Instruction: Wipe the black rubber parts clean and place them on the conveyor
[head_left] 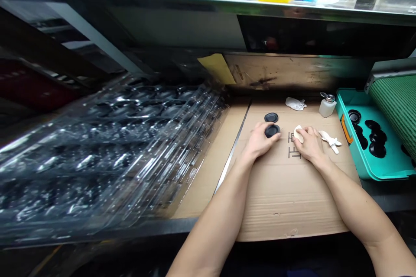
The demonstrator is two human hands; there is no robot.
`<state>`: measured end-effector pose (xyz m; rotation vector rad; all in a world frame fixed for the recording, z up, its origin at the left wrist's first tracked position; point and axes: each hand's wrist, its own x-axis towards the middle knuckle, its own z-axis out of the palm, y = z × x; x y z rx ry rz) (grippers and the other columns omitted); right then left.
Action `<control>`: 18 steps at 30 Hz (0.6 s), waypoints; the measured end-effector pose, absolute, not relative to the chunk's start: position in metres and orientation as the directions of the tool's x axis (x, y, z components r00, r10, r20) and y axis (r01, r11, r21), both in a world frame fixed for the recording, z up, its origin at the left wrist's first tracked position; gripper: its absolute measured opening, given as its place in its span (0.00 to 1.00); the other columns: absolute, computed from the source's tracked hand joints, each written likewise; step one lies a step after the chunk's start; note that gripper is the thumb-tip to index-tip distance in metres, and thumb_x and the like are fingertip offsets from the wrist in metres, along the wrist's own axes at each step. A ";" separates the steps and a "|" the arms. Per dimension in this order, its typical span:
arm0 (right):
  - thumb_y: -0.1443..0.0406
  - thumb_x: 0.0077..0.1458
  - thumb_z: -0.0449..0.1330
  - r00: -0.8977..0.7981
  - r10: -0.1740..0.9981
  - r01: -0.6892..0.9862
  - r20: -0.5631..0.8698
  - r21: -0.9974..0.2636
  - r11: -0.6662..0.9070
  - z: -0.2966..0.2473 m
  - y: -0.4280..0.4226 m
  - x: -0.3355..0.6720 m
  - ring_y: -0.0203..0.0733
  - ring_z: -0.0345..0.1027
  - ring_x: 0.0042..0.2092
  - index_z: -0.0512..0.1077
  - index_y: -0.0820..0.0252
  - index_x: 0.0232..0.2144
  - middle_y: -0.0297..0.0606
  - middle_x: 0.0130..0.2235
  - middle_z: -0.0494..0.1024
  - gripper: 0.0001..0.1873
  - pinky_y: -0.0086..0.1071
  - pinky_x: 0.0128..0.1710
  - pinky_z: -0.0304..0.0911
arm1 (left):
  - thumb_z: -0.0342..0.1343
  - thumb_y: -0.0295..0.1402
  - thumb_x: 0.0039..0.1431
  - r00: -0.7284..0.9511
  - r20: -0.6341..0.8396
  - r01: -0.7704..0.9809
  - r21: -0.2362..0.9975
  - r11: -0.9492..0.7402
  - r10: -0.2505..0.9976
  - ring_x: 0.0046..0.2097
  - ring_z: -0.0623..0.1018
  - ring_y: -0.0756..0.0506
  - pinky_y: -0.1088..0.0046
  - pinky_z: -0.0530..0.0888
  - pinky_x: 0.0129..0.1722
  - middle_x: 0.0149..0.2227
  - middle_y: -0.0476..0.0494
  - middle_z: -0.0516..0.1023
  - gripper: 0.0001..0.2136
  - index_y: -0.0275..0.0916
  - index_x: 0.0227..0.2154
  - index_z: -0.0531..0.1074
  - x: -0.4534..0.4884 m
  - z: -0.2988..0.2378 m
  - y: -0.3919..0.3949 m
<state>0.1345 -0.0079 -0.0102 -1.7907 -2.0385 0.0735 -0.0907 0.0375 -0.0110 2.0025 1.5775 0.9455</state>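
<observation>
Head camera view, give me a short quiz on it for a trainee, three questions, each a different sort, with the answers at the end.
1. Multiple choice: which thing do the fingers of the left hand touch?
A. The yellow container
B. A black disc
C. The green belt

2. True or false: the small pump bottle stands outside the teal bin.

3. Fill in the blank: in the picture, the crumpled white piece lies to the ____ of the pump bottle.

Key:
1. B; its thumb and fingers are around the disc's edge.
2. True; it stands on the cardboard.
3. Left.
</observation>
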 end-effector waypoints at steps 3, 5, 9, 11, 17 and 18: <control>0.55 0.66 0.59 -0.079 0.965 0.935 0.252 -0.318 0.159 -0.009 -0.009 0.133 0.51 0.64 0.52 0.76 0.53 0.53 0.44 0.51 0.74 0.17 0.39 0.52 0.59 | 0.62 0.51 0.57 -0.091 0.208 0.757 0.650 -0.068 0.974 0.59 0.76 0.33 0.58 0.68 0.64 0.60 0.31 0.73 0.33 0.38 0.62 0.73 -0.094 -0.006 0.075; 0.55 0.67 0.58 -0.076 0.968 0.933 0.238 -0.326 0.153 -0.008 -0.009 0.132 0.51 0.64 0.52 0.76 0.53 0.53 0.45 0.51 0.73 0.17 0.39 0.52 0.59 | 0.61 0.53 0.58 -0.129 0.152 0.801 0.599 0.012 0.980 0.60 0.75 0.32 0.56 0.67 0.65 0.61 0.28 0.71 0.36 0.37 0.64 0.70 -0.091 -0.001 0.096; 0.55 0.67 0.58 -0.073 0.972 0.930 0.222 -0.338 0.147 -0.008 -0.010 0.131 0.51 0.64 0.53 0.76 0.53 0.52 0.45 0.52 0.73 0.17 0.39 0.52 0.59 | 0.54 0.58 0.61 -0.107 0.090 0.893 0.446 0.056 0.990 0.61 0.74 0.29 0.55 0.69 0.61 0.53 0.25 0.78 0.33 0.34 0.56 0.77 -0.077 0.010 0.117; 0.55 0.67 0.57 -0.075 0.974 0.928 0.214 -0.341 0.147 -0.008 -0.010 0.130 0.51 0.63 0.54 0.76 0.53 0.53 0.45 0.53 0.73 0.17 0.40 0.52 0.59 | 0.51 0.63 0.60 -0.094 0.036 0.926 0.370 0.074 0.995 0.59 0.75 0.26 0.52 0.70 0.59 0.52 0.23 0.78 0.36 0.34 0.52 0.79 -0.071 0.013 0.117; 0.54 0.68 0.56 -0.071 0.980 0.930 0.187 -0.343 0.133 -0.005 -0.012 0.129 0.52 0.63 0.55 0.75 0.54 0.53 0.46 0.53 0.73 0.18 0.40 0.52 0.60 | 0.55 0.68 0.51 -0.017 -0.010 0.977 0.212 0.019 1.000 0.64 0.69 0.21 0.49 0.69 0.59 0.65 0.23 0.65 0.46 0.39 0.65 0.69 -0.072 0.007 0.121; 0.54 0.68 0.56 -0.073 0.980 0.930 0.184 -0.343 0.134 -0.005 -0.013 0.129 0.52 0.63 0.55 0.75 0.54 0.53 0.46 0.53 0.73 0.18 0.41 0.52 0.60 | 0.56 0.65 0.54 0.041 0.000 0.979 0.200 -0.041 0.999 0.65 0.68 0.23 0.51 0.68 0.61 0.65 0.24 0.65 0.43 0.40 0.66 0.68 -0.073 0.005 0.124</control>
